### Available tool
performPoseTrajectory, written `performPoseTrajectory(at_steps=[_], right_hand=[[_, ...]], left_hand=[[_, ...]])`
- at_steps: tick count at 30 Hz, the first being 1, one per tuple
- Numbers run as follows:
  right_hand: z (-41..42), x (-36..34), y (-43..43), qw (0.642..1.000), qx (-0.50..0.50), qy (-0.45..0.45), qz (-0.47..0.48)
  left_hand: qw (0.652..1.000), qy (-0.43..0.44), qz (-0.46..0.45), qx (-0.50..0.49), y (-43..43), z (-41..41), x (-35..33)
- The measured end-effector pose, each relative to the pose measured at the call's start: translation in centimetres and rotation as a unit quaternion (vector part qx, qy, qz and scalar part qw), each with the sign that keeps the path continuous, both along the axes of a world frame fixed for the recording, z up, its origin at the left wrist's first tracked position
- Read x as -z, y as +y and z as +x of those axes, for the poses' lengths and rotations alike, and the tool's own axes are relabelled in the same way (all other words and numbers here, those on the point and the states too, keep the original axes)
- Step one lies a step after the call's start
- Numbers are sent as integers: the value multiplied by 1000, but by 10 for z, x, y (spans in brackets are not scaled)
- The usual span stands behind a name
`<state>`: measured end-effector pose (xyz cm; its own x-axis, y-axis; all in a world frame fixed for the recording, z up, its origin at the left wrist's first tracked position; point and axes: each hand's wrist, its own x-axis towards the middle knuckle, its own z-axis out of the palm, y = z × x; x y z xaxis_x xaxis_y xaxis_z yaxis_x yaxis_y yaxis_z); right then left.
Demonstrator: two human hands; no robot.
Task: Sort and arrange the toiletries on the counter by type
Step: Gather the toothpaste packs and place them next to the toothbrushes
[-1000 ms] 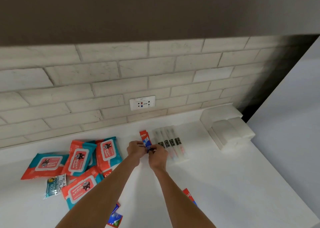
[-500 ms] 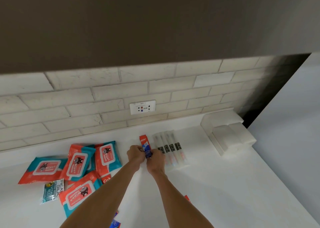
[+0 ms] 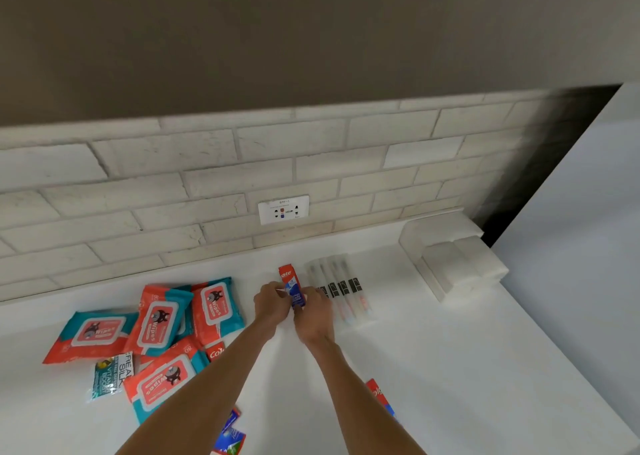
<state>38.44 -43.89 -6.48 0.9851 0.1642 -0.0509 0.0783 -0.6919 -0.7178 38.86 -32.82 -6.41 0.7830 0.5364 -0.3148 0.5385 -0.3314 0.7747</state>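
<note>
Pinching a red-and-blue toothpaste box (image 3: 292, 286) from either side, the left hand (image 3: 272, 304) and right hand (image 3: 313, 316) curl their fingers (image 3: 277, 288) round its lower end. It lies near the back edge of the tabletop (image 3: 450, 368), just left of the wrapped toothbrushes (image 3: 341, 290). Wipes packs (image 3: 156, 319) lie towards the left edge.

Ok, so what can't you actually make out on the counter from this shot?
Head view.
Held toothpaste box: lower end covered by fingers of the left hand and right hand.
Second toothpaste box: mostly hidden among the wipes packs.
Third toothpaste box: partly behind the right forearm.
Sachets: cut off by the bottom edge.
Toothbrush labels: too blurred to read.
</note>
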Motion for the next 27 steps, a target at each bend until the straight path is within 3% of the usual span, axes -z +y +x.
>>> performPoseTrajectory(at_steps=[18, 27], right_hand=[[-144, -10, -131, 995, 81, -11, -65], [-184, 28, -193, 964, 131, 26, -232]], left_hand=[[989, -79, -31, 121, -64, -159, -3], [983, -64, -60, 159, -73, -206, 12]])
